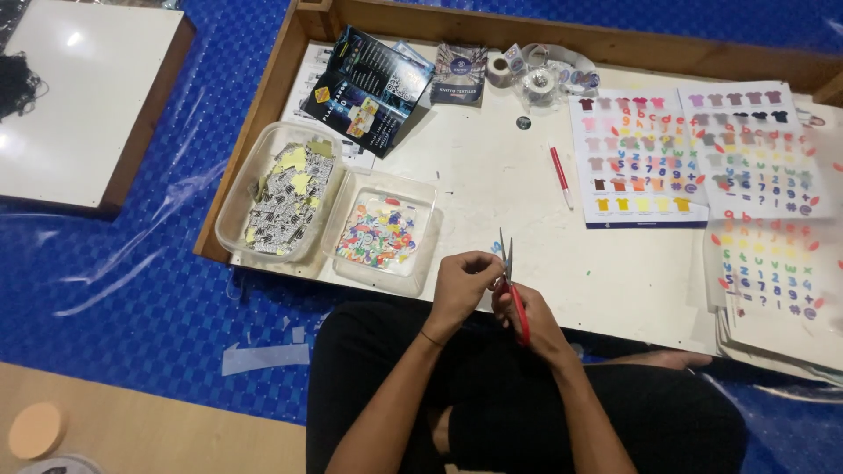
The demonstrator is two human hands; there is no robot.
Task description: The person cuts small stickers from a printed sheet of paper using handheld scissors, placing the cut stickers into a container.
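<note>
Two hands meet just over the near edge of the low white table (527, 175). The right hand (527, 320) is curled through the red handles of a pair of scissors (512, 285), blades pointing up and away, nearly shut. The left hand (461, 281) pinches its fingertips together right at the blades; whatever it holds is too small to make out, perhaps a scrap of coloured sticker.

Judging by what lies about, a good deal of cutting looks done. The clear tub (382, 233) just beyond the left hand is thick with tiny bright cut-outs, and the larger tub (277, 189) beside it is heaped with black-and-white and yellow paper pieces. Plenty seems left, though: two sheets of coloured shirts, letters and digits (637, 158) lie further right, mostly unpicked, and a stack of similar sheets (773, 272) hangs over the right corner.

A red pen (560, 175) lies in the bare middle of the table. At the far rim sit dark printed booklets (369, 88) and rolls of clear tape (540, 75).

The person sits cross-legged in black on the floor, which is covered by shiny blue plastic sheeting (132, 272). A second white board (88, 96) lies off to the left, and a pale round pad (35, 430) sits on bare wood nearby.
</note>
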